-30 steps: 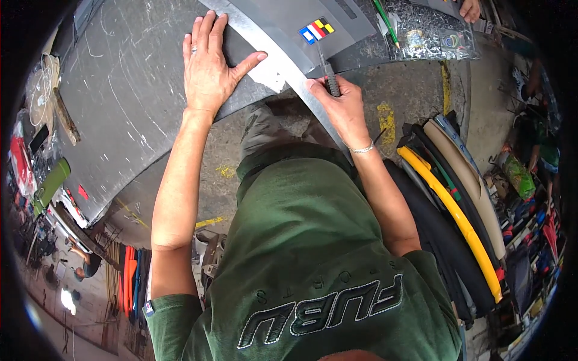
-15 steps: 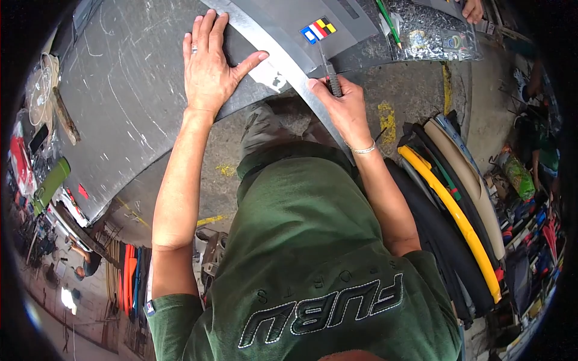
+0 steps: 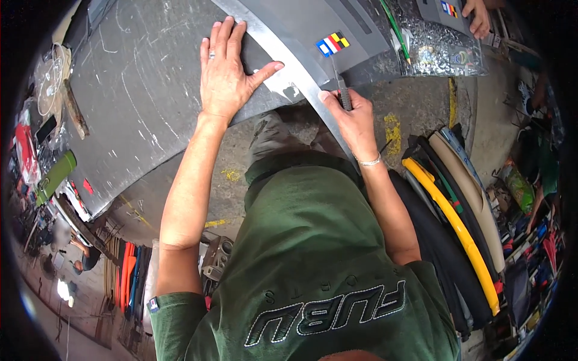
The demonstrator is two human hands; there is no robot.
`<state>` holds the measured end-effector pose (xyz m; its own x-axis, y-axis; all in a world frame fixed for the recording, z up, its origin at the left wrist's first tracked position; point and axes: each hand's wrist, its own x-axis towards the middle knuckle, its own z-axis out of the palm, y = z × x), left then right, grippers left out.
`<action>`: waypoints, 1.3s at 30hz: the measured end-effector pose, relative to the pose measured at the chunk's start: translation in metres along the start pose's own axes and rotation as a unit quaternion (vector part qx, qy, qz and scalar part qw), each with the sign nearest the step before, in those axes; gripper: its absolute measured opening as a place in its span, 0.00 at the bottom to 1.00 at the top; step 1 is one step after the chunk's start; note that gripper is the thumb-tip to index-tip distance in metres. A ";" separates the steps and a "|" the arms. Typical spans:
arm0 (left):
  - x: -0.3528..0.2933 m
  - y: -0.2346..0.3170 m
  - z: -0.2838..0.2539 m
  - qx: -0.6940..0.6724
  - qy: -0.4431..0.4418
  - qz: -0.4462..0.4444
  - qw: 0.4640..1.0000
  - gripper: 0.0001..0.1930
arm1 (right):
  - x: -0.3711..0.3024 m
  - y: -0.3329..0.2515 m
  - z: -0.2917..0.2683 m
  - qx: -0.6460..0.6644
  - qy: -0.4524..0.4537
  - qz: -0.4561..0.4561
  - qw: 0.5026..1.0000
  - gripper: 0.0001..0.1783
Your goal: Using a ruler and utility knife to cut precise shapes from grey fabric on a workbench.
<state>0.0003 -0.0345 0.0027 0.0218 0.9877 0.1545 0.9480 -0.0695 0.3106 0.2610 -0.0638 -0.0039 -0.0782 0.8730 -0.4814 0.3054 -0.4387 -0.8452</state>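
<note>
My left hand (image 3: 227,66) lies flat, fingers spread, on a long metal straightedge (image 3: 289,72) that crosses a large dark grey sheet (image 3: 138,102) on the worktable. My right hand (image 3: 352,117) is shut on a small dark-handled knife (image 3: 343,96), its blade against the ruler's edge just below a small multicoloured sticker (image 3: 332,43). A grey cut piece (image 3: 325,21) lies beyond the ruler.
Another person's hand (image 3: 478,15) rests on a grey piece over a glittery sheet (image 3: 442,45) at top right. Rolled materials, one yellow (image 3: 448,222), lean at the right. Tools and a green bottle (image 3: 55,175) sit on the left. Concrete floor lies below.
My right hand with the knife has slid a little up along the straightedge toward the sticker. My left hand stays pressed in place.
</note>
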 end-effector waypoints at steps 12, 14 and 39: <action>0.000 0.003 -0.008 -0.034 -0.008 -0.016 0.999 0.53 | -0.001 0.007 0.001 -0.024 0.029 -0.034 0.999 0.15; 0.000 0.003 -0.010 -0.037 -0.008 -0.020 0.999 0.53 | -0.001 0.005 0.002 -0.007 0.022 -0.027 0.999 0.14; 0.002 0.004 -0.009 -0.022 -0.025 -0.028 0.999 0.55 | -0.005 -0.001 0.002 0.007 0.012 -0.003 1.000 0.13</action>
<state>0.0012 -0.0338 0.0124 -0.0138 0.9960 0.0885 0.9334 -0.0189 0.3583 0.2594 -0.0682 -0.0005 -0.0568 0.8802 -0.4712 0.2910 -0.4368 -0.8512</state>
